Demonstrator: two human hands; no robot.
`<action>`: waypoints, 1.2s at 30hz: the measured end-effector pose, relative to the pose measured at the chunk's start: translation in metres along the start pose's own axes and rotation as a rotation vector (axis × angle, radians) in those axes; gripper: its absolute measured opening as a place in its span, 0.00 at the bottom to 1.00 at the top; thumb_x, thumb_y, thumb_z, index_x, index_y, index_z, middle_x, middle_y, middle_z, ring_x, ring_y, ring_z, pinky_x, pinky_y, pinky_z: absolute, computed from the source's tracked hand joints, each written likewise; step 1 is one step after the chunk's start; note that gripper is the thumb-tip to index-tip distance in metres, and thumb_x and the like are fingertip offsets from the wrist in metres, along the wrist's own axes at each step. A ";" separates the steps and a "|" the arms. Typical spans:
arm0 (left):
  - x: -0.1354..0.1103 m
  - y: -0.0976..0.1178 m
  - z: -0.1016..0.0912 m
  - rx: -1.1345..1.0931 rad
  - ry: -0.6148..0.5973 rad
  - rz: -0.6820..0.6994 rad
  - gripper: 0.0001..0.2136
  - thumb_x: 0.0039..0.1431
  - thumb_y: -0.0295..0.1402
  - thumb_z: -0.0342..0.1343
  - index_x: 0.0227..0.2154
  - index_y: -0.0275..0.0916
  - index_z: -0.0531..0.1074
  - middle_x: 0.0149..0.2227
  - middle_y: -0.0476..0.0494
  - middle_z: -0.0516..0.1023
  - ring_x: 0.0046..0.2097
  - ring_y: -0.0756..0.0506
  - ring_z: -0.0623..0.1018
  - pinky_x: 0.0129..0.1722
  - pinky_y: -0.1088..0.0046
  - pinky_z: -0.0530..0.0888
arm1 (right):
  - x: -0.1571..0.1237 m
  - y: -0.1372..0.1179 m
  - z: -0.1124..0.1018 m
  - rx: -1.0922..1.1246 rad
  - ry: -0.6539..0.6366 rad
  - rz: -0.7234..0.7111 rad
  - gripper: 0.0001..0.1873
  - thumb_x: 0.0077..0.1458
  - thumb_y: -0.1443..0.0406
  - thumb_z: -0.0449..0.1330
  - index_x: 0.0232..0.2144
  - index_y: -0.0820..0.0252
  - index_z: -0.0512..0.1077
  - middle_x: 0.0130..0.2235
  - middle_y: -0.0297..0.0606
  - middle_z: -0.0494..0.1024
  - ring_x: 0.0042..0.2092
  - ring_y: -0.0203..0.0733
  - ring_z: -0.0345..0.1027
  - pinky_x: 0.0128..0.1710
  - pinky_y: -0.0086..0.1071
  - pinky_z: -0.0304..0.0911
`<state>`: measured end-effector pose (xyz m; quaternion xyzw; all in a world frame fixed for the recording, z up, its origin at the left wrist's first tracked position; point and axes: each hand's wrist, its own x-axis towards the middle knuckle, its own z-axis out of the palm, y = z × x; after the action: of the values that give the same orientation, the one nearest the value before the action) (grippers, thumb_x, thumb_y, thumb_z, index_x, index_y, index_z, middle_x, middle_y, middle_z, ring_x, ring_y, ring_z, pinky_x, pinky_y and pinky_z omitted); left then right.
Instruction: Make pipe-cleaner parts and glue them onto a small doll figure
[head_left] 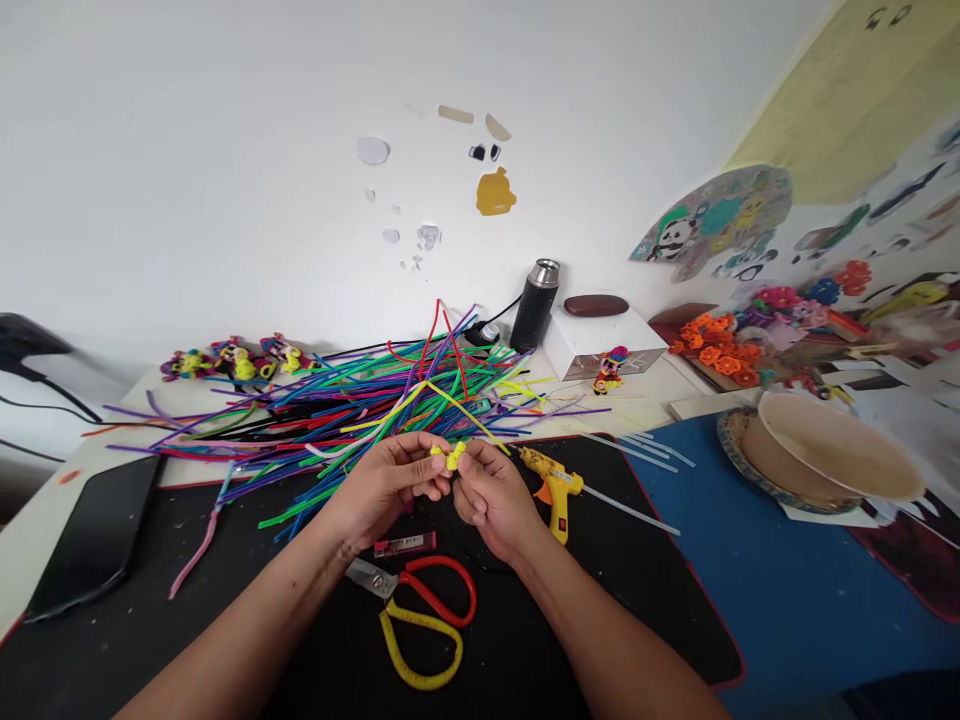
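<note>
Between the fingertips of both hands is a small, twisted yellow pipe-cleaner piece (pixel 452 457). My left hand (pixel 397 485) pinches its left side, and my right hand (pixel 491 495) grips its right side with curled fingers. Just below the hands lie a pink lighter (pixel 405 544) and scissors (pixel 424 620) with one red and one yellow handle. A yellow glue gun (pixel 556 490) rests to the right of my right hand, a glue stick poking from its back. Behind the hands spreads a heap of coloured pipe cleaners (pixel 375 390).
A dark phone (pixel 97 535) lies at left. Along the wall are several small pipe-cleaner figures (pixel 232 360), a black flask (pixel 535 305) and a white box (pixel 600 335) with a figure (pixel 611 370) before it. Loose glue sticks (pixel 645 450) and a large bowl (pixel 832 450) are at right.
</note>
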<state>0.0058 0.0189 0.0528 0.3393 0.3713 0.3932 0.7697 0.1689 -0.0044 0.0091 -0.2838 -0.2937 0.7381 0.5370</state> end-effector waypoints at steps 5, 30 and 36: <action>0.001 0.002 -0.011 -0.005 -0.082 0.043 0.20 0.52 0.45 0.74 0.41 0.34 0.84 0.30 0.40 0.83 0.31 0.47 0.82 0.30 0.77 0.78 | -0.002 -0.005 0.001 0.047 -0.019 0.037 0.20 0.54 0.52 0.74 0.32 0.58 0.70 0.14 0.17 0.58 0.15 0.26 0.44 0.17 0.25 0.39; -0.004 0.005 -0.003 0.371 -0.009 0.185 0.16 0.53 0.44 0.72 0.34 0.38 0.77 0.26 0.52 0.72 0.26 0.51 0.69 0.26 0.76 0.67 | 0.000 0.002 -0.001 -0.072 0.043 0.071 0.23 0.52 0.50 0.74 0.30 0.59 0.70 0.17 0.21 0.62 0.16 0.27 0.49 0.17 0.25 0.38; -0.004 0.013 -0.002 0.516 0.115 0.226 0.16 0.52 0.45 0.71 0.31 0.40 0.74 0.25 0.53 0.71 0.24 0.50 0.70 0.25 0.76 0.67 | 0.002 -0.002 -0.005 -0.179 0.150 -0.070 0.22 0.57 0.47 0.69 0.35 0.62 0.75 0.18 0.23 0.63 0.17 0.28 0.51 0.16 0.24 0.40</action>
<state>-0.0019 0.0213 0.0638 0.5404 0.4618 0.3874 0.5870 0.1731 -0.0009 0.0072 -0.3744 -0.3272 0.6666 0.5554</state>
